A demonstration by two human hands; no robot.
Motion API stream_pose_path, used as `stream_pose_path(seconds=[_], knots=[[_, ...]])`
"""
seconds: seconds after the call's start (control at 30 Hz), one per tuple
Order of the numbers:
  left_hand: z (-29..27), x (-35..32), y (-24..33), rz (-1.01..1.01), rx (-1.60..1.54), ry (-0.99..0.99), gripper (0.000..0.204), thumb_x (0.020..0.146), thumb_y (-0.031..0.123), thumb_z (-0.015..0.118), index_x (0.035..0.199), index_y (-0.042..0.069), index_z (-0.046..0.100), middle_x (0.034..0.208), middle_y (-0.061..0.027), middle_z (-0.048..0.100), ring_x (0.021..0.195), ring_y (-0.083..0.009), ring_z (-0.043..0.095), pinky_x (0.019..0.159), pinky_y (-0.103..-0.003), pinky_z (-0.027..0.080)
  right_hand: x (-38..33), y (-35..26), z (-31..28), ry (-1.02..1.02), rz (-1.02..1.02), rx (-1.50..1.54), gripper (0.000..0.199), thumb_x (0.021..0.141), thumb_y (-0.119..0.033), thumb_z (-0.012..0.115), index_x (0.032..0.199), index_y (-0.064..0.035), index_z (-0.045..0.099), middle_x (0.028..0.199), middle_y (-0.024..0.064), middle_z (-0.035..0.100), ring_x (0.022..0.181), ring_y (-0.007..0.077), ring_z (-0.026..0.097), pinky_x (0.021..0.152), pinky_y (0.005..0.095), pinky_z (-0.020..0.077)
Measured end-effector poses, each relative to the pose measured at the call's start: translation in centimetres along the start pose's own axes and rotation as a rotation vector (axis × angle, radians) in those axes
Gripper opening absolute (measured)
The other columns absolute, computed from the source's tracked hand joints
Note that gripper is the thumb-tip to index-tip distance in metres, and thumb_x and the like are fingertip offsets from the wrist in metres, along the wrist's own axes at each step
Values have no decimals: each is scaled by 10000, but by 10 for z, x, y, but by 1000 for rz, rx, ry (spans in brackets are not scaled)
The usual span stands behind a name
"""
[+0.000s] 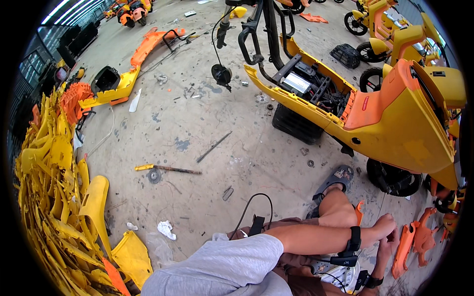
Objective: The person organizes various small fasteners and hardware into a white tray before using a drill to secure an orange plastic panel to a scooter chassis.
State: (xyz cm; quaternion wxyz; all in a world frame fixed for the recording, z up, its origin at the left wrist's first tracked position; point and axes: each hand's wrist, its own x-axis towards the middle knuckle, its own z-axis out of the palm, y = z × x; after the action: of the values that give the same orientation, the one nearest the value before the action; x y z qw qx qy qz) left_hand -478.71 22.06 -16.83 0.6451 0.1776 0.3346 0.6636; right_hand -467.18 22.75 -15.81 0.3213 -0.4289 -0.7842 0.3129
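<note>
The orange panel lay on the floor at right.
Left hand and right hand curled close together nearby; I could not tell what they held, and judged the panel light, stiff, best edge-held.

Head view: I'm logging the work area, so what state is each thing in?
Nearest scooter: partly stripped, inner parts exposed
Background scooters: standing
Yellow panels: detached, heaped
Orange pieces: detached, lying down
Yellow-handled tool: lying loose
Rod: lying loose
White scrap: crumpled
Sandal: worn
Wrist straps: fastened
Left hand: bent, grip unclear
Right hand: close to the left, grip unclear
</note>
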Motion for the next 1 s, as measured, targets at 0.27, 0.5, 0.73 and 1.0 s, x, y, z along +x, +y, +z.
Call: stream_pose_path(seconds=[0.27, 0.5, 0.73, 1.0], knots=[[1, -8, 8, 15, -55, 48, 103, 780, 88, 500, 813, 16, 565, 752, -96, 598, 709, -192, 580, 647, -370, 476, -1, -11, 6, 10, -29, 13, 244, 775, 68, 594, 1007, 2, 555, 920, 5, 519, 824, 68, 516, 727, 206, 429], [-2, 0, -2, -125, 103, -151, 359, 802, 74, 502, 1137, -28, 581, 935, -129, 620, 852, -204, 612, 742, -325, 502, -4, -15, -7, -94, 115, -129, 231, 775, 23, 642, 988, -17, 563, 882, 1, 535, 818, 72, 514, 710, 214, 431], [-20, 4, 37, -181, 297, -247, 516, 809, 68, 516, 1320, 5, 486, 911, -102, 615, 816, -193, 620, 649, -329, 520, 18, -35, -15, 15, -146, -280, 137, 786, -11, 651, 909, -24, 592, 823, 5, 606, 705, 56, 554, 621, 208, 453], [-194, -136, 282, 26, 524, -184, 321, 964, 181, 550, 1215, -18, 570, 1052, -159, 689, 882, -236, 699, 783, -339, 564, 21, 33, -86, 132, -145, -494, 111, 751, -25, 656, 848, 1, 608, 755, 94, 657, 596, 158, 601, 582, 273, 472]])
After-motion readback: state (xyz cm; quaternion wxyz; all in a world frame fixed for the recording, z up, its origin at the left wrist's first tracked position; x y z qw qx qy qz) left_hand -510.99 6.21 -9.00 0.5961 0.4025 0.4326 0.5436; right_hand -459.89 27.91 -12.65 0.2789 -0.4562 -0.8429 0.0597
